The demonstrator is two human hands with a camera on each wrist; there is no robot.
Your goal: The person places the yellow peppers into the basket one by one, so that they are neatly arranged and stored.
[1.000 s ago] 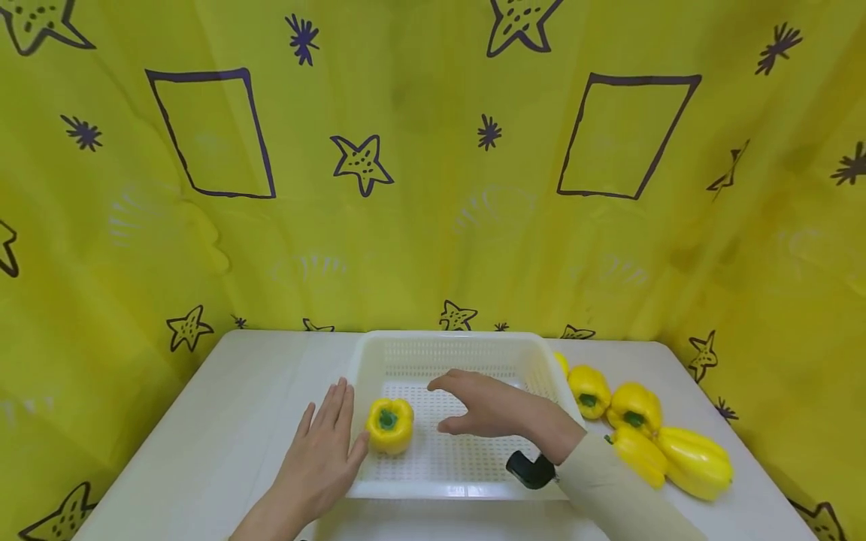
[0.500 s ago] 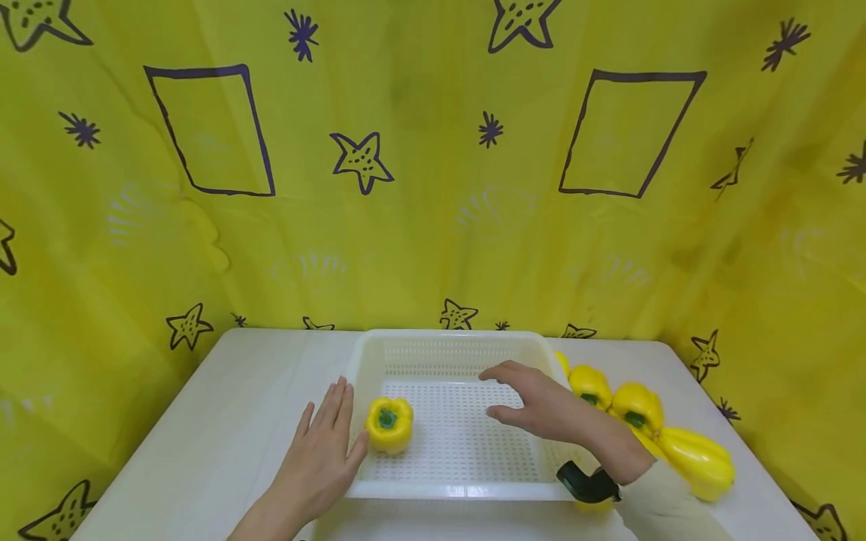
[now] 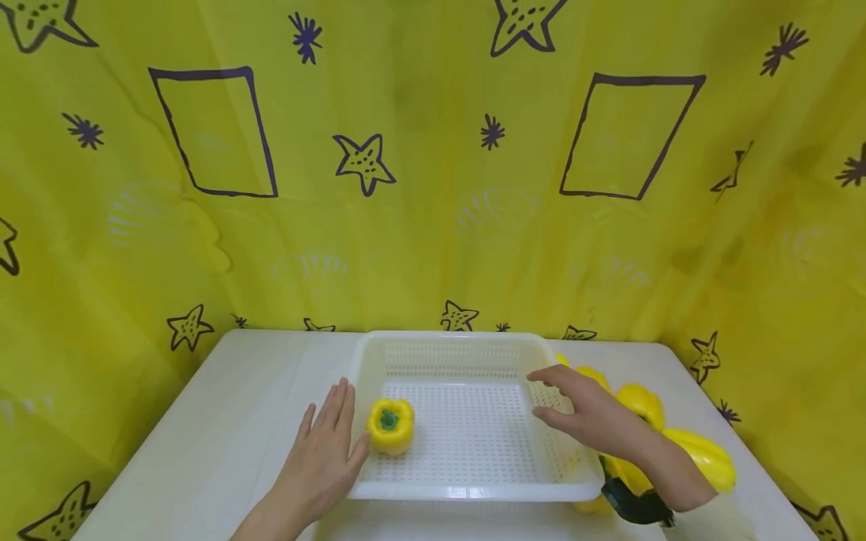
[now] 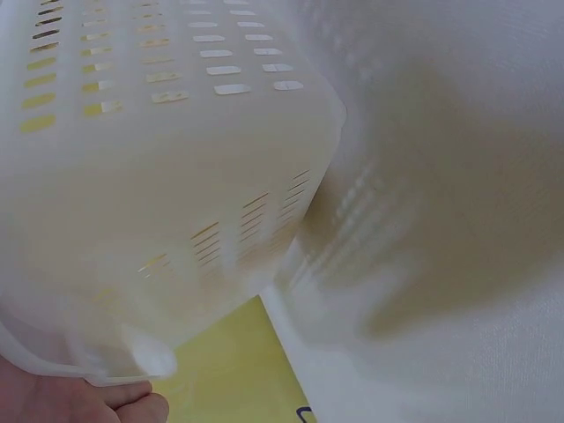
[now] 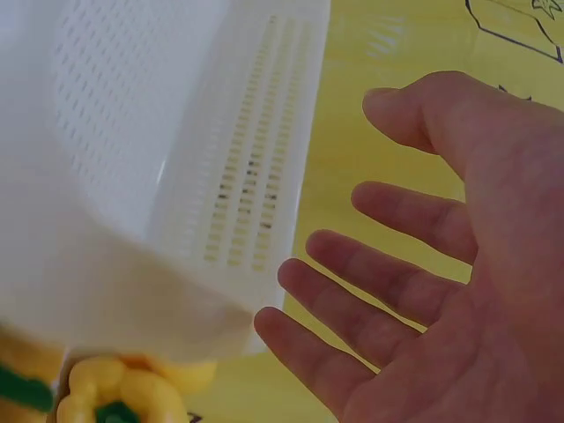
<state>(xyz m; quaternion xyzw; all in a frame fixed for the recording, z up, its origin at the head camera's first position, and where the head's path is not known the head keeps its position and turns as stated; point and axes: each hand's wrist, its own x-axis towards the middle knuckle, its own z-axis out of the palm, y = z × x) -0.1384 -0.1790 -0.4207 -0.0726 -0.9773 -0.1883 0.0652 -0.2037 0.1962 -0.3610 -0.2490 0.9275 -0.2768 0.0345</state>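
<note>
Along the left side of the white perforated plastic basket, left hand lies straight-fingered; right hand hangs by the right rim, spread, holding nothing. Glossy yellow bell pepper inside, left: likely light, firm, slick; grip its sides. Left wrist view alone shows left fingertips at the rim; touch probable, cropped.

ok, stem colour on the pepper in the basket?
The stem is green; it shows best in the head view.

Head view evenly lit; left wrist view dimmer, basket softly shadowing the table
</note>
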